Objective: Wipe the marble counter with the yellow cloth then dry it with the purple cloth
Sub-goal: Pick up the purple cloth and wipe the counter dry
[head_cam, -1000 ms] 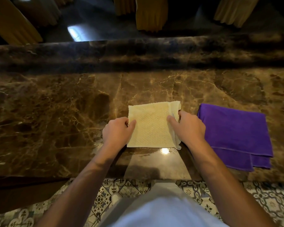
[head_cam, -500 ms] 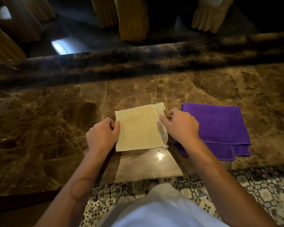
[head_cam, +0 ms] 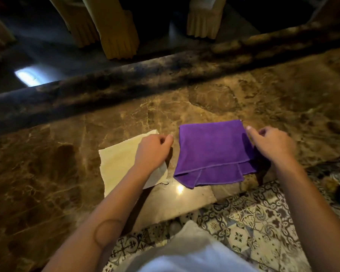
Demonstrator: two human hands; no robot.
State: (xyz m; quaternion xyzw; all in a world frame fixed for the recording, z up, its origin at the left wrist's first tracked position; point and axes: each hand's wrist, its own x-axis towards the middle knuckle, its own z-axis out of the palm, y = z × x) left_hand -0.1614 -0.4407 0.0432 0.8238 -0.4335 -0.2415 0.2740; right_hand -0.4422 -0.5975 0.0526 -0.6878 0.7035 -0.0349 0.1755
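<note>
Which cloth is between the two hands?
The purple cloth. It lies folded between the left hand and the right hand; the yellow cloth lies off to the left, partly under the left arm.

Around the purple cloth [head_cam: 212, 152] the marble counter [head_cam: 283, 107] was wide open behind it and to its right. Left of it, only a thin strip of bare stone before the yellow cloth [head_cam: 118, 163]. A raised marble ledge [head_cam: 126, 79] blocked things further back.

On the brown marble counter [head_cam: 263, 99], a yellow cloth [head_cam: 118, 161] and a folded purple cloth [head_cam: 210, 152] are laid side by side, apart.
</note>
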